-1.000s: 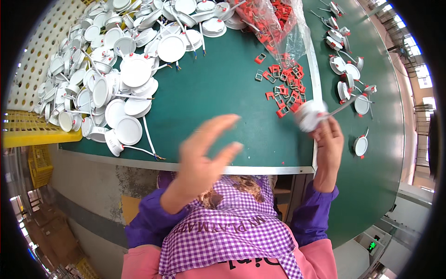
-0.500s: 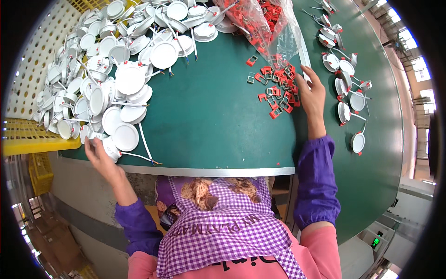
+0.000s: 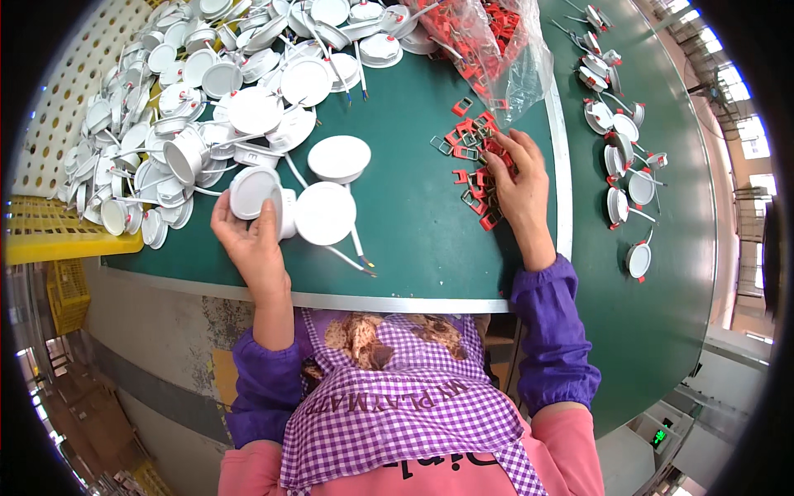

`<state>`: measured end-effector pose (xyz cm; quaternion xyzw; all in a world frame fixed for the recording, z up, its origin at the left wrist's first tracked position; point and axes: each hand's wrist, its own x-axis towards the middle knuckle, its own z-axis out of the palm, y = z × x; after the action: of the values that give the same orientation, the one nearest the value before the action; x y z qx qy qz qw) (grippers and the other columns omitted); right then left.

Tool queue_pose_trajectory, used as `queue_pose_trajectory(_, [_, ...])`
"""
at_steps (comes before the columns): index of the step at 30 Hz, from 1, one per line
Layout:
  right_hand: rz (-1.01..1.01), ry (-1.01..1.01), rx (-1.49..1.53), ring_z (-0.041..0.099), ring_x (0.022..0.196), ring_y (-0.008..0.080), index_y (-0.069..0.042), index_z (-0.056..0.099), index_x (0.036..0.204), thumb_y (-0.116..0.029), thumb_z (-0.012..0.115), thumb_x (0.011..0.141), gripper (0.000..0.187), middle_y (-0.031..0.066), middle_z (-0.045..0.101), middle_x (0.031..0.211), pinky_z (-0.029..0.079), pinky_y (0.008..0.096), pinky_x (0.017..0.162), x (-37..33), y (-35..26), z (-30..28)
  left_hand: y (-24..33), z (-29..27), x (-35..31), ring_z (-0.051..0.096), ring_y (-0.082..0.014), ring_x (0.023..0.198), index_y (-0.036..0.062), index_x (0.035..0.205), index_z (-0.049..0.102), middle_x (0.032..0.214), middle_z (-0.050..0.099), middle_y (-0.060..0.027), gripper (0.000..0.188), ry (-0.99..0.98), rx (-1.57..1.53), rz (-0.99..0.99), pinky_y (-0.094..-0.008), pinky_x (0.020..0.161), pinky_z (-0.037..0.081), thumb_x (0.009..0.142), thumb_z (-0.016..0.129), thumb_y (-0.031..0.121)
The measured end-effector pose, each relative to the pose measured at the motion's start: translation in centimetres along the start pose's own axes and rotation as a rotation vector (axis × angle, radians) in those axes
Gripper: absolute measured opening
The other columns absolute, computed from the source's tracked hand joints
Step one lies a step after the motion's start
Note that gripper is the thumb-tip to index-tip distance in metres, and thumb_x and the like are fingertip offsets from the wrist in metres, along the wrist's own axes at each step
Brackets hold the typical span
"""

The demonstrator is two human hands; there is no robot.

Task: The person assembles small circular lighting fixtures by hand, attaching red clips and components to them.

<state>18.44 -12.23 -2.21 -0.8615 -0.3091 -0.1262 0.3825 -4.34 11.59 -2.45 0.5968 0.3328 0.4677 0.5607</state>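
Note:
Near the front left of the green table, my left hand (image 3: pixel 255 248) grips a round white downlight (image 3: pixel 255 192), thumb on its face. Against it lie two more white downlights, one nearer (image 3: pixel 325 213) and one just behind (image 3: pixel 339 159), with white cables trailing toward the table edge. My right hand (image 3: pixel 521 178) reaches over a small heap of red clips with metal frames (image 3: pixel 473 150). Its fingers are bent and apart over the heap; whether a clip lies under the fingertips is hidden.
A big pile of white downlights (image 3: pixel 256 109) covers the back left, spilling from a yellow crate (image 3: pixel 74 237). Behind the clips lies a clear plastic bag (image 3: pixel 517 83) of more red clips. Past a metal strip (image 3: pixel 562 182), downlights with clips line the right-hand green surface (image 3: pixel 653 331).
My left hand has moved right from the pile's edge, bringing several downlights toward the middle. My right hand has shifted left from beside the clip heap onto it.

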Motion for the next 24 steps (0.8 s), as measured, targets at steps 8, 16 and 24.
queue_pose_trajectory(8, [0.032,-0.123,-0.051,0.055,0.076,0.0284,-0.003,0.064,0.084,-0.007,0.068,0.08,0.007,0.0098,0.059,0.079,0.045,0.0379,0.068,-3.0,-5.1,-3.5,0.7,-1.1,0.8,0.056,-0.0174,0.104,-0.0081,0.119,0.051,0.112,0.059,-0.0134,0.034,0.028,-0.003,-0.067,-0.0288,0.091,0.047,0.087,0.064,-0.001])
queue_pose_trajectory(16, [-0.078,-0.181,-0.213,0.058,0.079,0.0287,-0.004,0.066,0.087,-0.008,0.068,0.079,0.009,0.0102,0.061,0.081,0.047,0.0385,0.068,-4.7,-5.9,-2.0,6.6,-1.5,-1.0,0.055,-0.0182,0.108,-0.0035,0.119,0.054,0.117,0.056,-0.0122,0.034,0.001,0.056,0.142,-0.0323,0.095,0.044,0.088,0.066,0.003])
queue_pose_trajectory(24, [-0.188,-0.353,-0.271,0.059,0.075,0.0291,-0.004,0.056,0.083,-0.01,0.063,0.081,0.009,0.0104,0.057,0.078,0.048,0.04,0.065,-5.0,-7.3,-1.4,10.2,-0.5,-3.7,0.06,-0.0131,0.071,-0.0016,0.119,0.055,0.117,0.06,-0.0154,0.033,-0.165,-0.006,0.2,-0.0229,0.057,0.049,0.088,0.064,0.002])
